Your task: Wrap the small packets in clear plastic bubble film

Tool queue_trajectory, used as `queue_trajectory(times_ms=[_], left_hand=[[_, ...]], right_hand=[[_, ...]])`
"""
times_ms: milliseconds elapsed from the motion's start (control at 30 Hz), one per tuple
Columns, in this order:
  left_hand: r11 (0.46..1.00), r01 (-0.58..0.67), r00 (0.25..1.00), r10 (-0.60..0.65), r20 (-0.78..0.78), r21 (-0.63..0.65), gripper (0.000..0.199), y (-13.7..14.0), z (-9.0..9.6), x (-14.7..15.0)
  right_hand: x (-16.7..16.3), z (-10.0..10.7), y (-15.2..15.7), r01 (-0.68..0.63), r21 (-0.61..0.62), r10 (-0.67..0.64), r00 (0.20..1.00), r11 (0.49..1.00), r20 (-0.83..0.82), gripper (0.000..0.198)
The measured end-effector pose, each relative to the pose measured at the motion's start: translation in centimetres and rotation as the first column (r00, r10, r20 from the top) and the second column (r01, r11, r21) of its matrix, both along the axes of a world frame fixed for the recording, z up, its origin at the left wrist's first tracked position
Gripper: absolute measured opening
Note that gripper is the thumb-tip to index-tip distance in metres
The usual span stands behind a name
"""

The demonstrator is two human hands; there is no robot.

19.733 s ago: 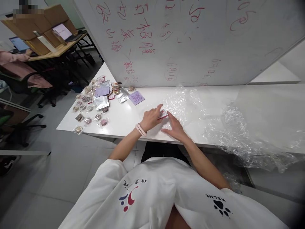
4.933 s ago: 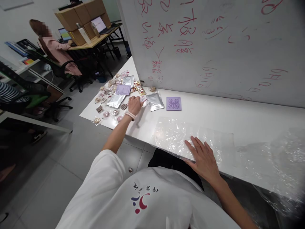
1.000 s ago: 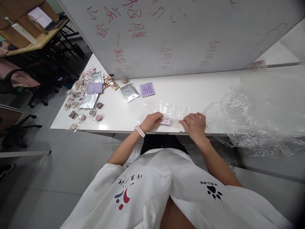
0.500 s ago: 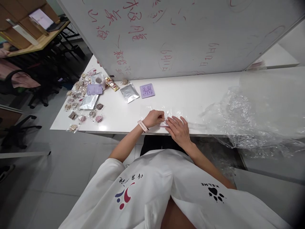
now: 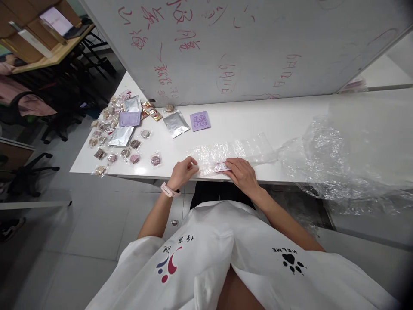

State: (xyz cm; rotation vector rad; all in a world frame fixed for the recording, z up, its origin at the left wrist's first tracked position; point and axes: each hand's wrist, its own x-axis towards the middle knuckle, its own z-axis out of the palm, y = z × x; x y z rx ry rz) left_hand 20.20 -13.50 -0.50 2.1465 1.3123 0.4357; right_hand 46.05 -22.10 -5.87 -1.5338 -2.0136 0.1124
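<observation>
A strip of clear bubble wrap (image 5: 240, 148) lies along the front edge of the white table. On its near side rests a small flat white packet with a red border (image 5: 220, 167), its right end covered by my right hand (image 5: 242, 174). The fingers of that hand lie over the packet, with the thumb at its near edge. At the strip's left end, my left hand (image 5: 183, 173) has its thumb and forefinger pinched on the wrap's corner. A pink watch band (image 5: 170, 190) is around the left wrist.
Wrapped sweets (image 5: 134, 159), silver pouches (image 5: 176, 124) and a purple sachet (image 5: 130, 118) lie on the table's left side. A purple patterned card (image 5: 200, 121) is behind the strip. More bubble wrap (image 5: 325, 150) heaps up at right. A whiteboard (image 5: 245, 51) stands at the back.
My left hand has moved left, away from my right hand, to the wrap's left end. The packet and more of the strip now show. Another wrapped sweet is visible left of the strip.
</observation>
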Motion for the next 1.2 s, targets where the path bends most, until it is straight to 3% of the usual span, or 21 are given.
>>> queue_trajectory(times_ms=[33, 100, 167, 233, 267, 333, 467, 567, 667, 833, 900, 1000, 1100, 1200], left_hand=[[0.990, -0.095, 0.995, 0.096, -0.011, 0.100, 0.007, -0.8, -0.3, -0.6], [0.909, -0.229, 0.973, 0.229, 0.042, 0.348, 0.005, -2.4, -0.8, -0.4], [0.856, -0.154, 0.988, 0.116, 0.107, 0.493, 0.010, -3.8, -1.3, 1.1], [0.855, 0.073, 0.984, -0.146, 0.104, 0.513, 0.024, -4.5, -2.0, 3.4], [0.851, 0.170, 0.964, -0.249, 0.096, 0.497, 0.030, -4.5, -2.4, 4.4], [0.857, 0.240, 0.943, -0.317, 0.099, 0.456, 0.034, -3.8, -3.4, 6.0], [0.922, 0.187, 0.978, -0.207, 0.024, 0.340, 0.023, -0.9, -4.5, 6.7], [0.932, 0.234, 0.968, -0.198, -0.151, 0.278, 0.026, 1.3, -3.3, 6.7], [0.929, 0.314, 0.913, -0.239, -0.330, 0.196, 0.037, 3.4, -1.2, 7.2], [0.919, 0.370, 0.796, -0.390, -0.463, -0.137, 0.054, 7.0, 1.1, 9.1], [0.918, 0.326, 0.793, -0.395, -0.464, -0.225, 0.055, 8.1, 1.4, 9.7], [0.945, 0.220, 0.827, -0.312, -0.468, -0.241, 0.057, 9.0, 1.0, 9.7], [0.982, 0.060, 0.883, -0.137, -0.450, -0.181, 0.063, 9.2, 0.1, 8.0], [0.981, -0.138, 0.930, 0.082, -0.359, -0.133, 0.065, 8.7, -0.6, 4.9]], right_hand=[[0.1, -0.1, 0.2, -0.011, 0.013, 0.011, 1.000, 1.000, -0.016, 0.034], [0.4, -0.2, 0.5, -0.034, 0.046, 0.036, 0.999, 0.998, -0.041, 0.032], [0.6, -0.3, 0.8, -0.061, 0.077, 0.065, 0.997, 0.995, -0.049, 0.030], [0.8, -0.2, 1.1, -0.084, 0.098, 0.089, 0.995, 0.992, -0.046, 0.029], [0.9, -0.1, 1.2, -0.089, 0.099, 0.094, 0.994, 0.991, -0.046, 0.029], [1.0, 0.2, 1.6, -0.093, 0.083, 0.098, 0.994, 0.992, -0.048, 0.031], [1.4, 1.0, 3.2, -0.063, -0.022, 0.063, 0.998, 0.998, 0.016, 0.039], [1.5, 1.4, 5.3, -0.014, -0.066, 0.025, 0.985, 0.998, 0.172, 0.042], [1.4, 1.6, 7.3, 0.045, -0.050, -0.028, 0.953, 0.998, 0.300, 0.042], [0.6, 1.1, 8.4, 0.188, 0.053, -0.195, 0.933, 0.981, 0.304, 0.040], [0.1, 0.6, 7.8, 0.173, 0.062, -0.183, 0.950, 0.983, 0.254, 0.036], [-0.4, -0.5, 6.6, 0.095, 0.014, -0.096, 0.985, 0.995, 0.145, 0.037], [-0.4, -1.3, 6.1, 0.086, -0.028, -0.084, 0.994, 0.996, 0.068, 0.044], [-0.2, -1.6, 6.0, 0.071, -0.077, -0.068, 0.997, 0.995, 0.036, 0.049]])
